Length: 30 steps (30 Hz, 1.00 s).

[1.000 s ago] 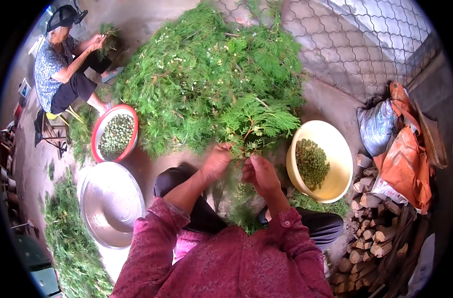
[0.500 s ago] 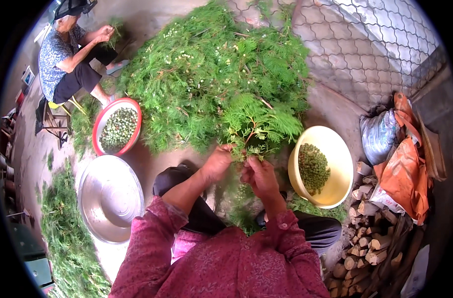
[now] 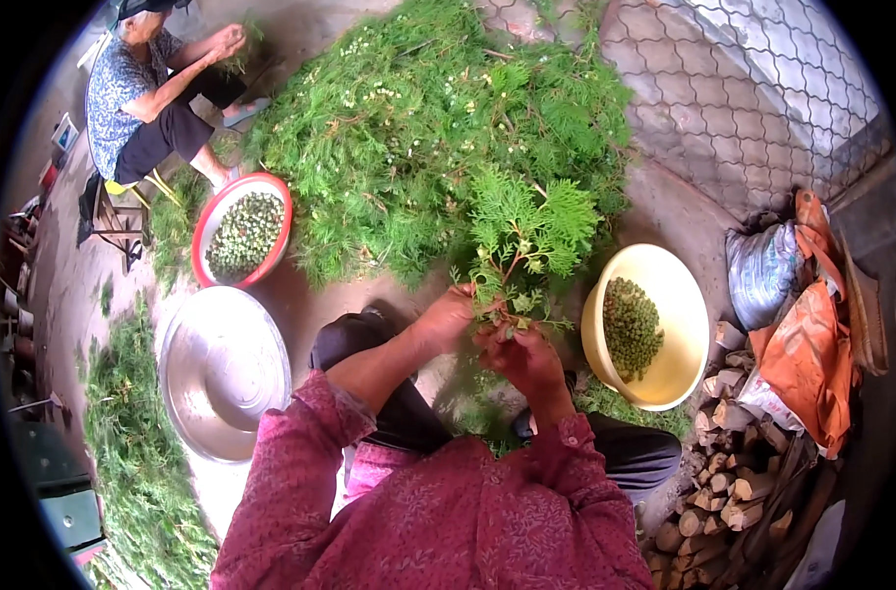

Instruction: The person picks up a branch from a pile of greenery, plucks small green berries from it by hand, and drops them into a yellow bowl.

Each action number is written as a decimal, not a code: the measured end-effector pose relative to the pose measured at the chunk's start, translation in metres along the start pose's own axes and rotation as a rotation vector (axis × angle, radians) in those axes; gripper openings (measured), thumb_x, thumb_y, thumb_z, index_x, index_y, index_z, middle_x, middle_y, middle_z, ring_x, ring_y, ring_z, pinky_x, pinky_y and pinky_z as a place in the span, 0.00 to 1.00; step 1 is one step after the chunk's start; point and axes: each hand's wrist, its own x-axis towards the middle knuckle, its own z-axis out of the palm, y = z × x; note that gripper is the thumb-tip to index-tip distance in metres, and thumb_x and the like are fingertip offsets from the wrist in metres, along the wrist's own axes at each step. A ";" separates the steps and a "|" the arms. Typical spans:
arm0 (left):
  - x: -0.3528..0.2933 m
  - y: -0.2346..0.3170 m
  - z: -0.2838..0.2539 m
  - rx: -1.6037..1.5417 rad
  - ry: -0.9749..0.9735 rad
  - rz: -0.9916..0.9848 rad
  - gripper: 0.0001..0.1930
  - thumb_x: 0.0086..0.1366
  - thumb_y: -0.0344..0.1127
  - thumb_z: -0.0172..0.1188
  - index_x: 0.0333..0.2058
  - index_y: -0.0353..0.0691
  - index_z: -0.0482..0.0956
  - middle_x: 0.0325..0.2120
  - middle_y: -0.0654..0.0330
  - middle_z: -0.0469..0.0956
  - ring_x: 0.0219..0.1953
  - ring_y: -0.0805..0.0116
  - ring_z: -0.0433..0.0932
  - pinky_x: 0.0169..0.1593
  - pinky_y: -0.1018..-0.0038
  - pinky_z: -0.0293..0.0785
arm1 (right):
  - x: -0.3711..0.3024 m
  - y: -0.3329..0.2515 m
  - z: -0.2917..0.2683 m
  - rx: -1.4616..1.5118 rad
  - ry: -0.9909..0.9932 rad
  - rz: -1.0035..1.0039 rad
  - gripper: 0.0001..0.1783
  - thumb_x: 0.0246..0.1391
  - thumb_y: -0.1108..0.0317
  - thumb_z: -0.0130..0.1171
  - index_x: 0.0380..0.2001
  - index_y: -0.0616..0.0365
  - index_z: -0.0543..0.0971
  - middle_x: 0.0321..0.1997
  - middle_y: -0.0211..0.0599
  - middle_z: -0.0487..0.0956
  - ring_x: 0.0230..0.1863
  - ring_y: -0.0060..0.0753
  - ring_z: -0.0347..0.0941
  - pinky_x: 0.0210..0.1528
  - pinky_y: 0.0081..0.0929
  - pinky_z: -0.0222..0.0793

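Observation:
A leafy green conifer sprig [image 3: 526, 236] with small pale cones and a reddish stem stands up before me. My left hand [image 3: 444, 319] is closed around its lower stem. Against the sprig's lower twigs, the fingers of my right hand [image 3: 528, 360] are pinched together; whether a cone lies between them is too small to tell. To the right of my right hand stands a yellow basin [image 3: 682, 329], holding many small green cones [image 3: 632, 329]. Just beyond the sprig spreads a big heap of cut conifer branches [image 3: 399, 138].
At left stand a metal basin [image 3: 187, 349] and a red-rimmed basin [image 3: 288, 218] of green cones. Another person [image 3: 138, 93] sits beyond, handling a sprig. Stripped greenery [image 3: 138, 442] lies at lower left. Firewood [image 3: 728, 482] and an orange sack [image 3: 811, 349] are at right.
The sprig has become more upright, and its leaves show more plainly. My right hand has dropped slightly, its fingers still at the lower twigs. The whole view has shifted a little.

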 end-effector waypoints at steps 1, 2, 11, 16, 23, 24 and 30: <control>0.000 0.000 0.004 -0.006 0.003 -0.001 0.11 0.52 0.32 0.58 0.35 0.40 0.69 0.22 0.61 0.72 0.15 0.75 0.67 0.15 0.83 0.61 | -0.002 0.003 -0.002 0.000 -0.003 0.007 0.13 0.49 0.65 0.43 0.34 0.62 0.69 0.26 0.40 0.72 0.26 0.32 0.68 0.30 0.27 0.64; 0.000 -0.001 0.007 -0.033 0.114 0.010 0.10 0.52 0.32 0.58 0.34 0.41 0.69 0.23 0.61 0.72 0.16 0.75 0.67 0.15 0.82 0.60 | -0.004 0.009 -0.005 0.191 -0.081 0.005 0.13 0.48 0.64 0.44 0.34 0.62 0.69 0.27 0.41 0.72 0.26 0.33 0.68 0.29 0.27 0.64; 0.018 0.005 -0.004 -0.096 0.044 0.073 0.09 0.50 0.28 0.59 0.28 0.38 0.68 0.27 0.57 0.73 0.26 0.66 0.73 0.23 0.76 0.67 | -0.013 -0.007 0.001 0.553 -0.076 0.256 0.15 0.46 0.63 0.47 0.33 0.63 0.69 0.27 0.41 0.71 0.24 0.29 0.66 0.21 0.23 0.63; 0.023 -0.009 -0.019 -0.026 0.103 0.192 0.11 0.46 0.22 0.61 0.27 0.34 0.68 0.29 0.57 0.74 0.29 0.66 0.74 0.26 0.75 0.71 | -0.005 0.005 -0.013 0.402 0.024 0.214 0.15 0.51 0.60 0.45 0.34 0.62 0.69 0.30 0.37 0.71 0.25 0.26 0.67 0.22 0.20 0.64; 0.028 -0.015 -0.015 0.181 0.026 0.364 0.09 0.46 0.19 0.57 0.29 0.36 0.76 0.26 0.63 0.76 0.29 0.75 0.73 0.33 0.80 0.69 | 0.021 0.035 -0.004 -0.124 0.353 -0.076 0.11 0.41 0.72 0.55 0.31 0.60 0.69 0.21 0.39 0.68 0.23 0.38 0.66 0.26 0.30 0.62; 0.028 -0.014 -0.017 0.198 -0.007 0.386 0.09 0.46 0.18 0.56 0.28 0.36 0.76 0.26 0.63 0.76 0.29 0.76 0.73 0.33 0.81 0.68 | 0.024 0.037 -0.002 -0.374 0.354 -0.250 0.13 0.38 0.73 0.56 0.31 0.58 0.69 0.22 0.42 0.68 0.24 0.43 0.67 0.26 0.32 0.62; 0.027 -0.015 -0.026 0.260 0.027 0.345 0.09 0.46 0.18 0.56 0.29 0.35 0.76 0.26 0.63 0.76 0.28 0.76 0.72 0.34 0.81 0.68 | 0.022 0.038 -0.003 -0.369 0.305 -0.267 0.14 0.34 0.79 0.56 0.29 0.58 0.69 0.24 0.45 0.70 0.25 0.47 0.68 0.26 0.31 0.63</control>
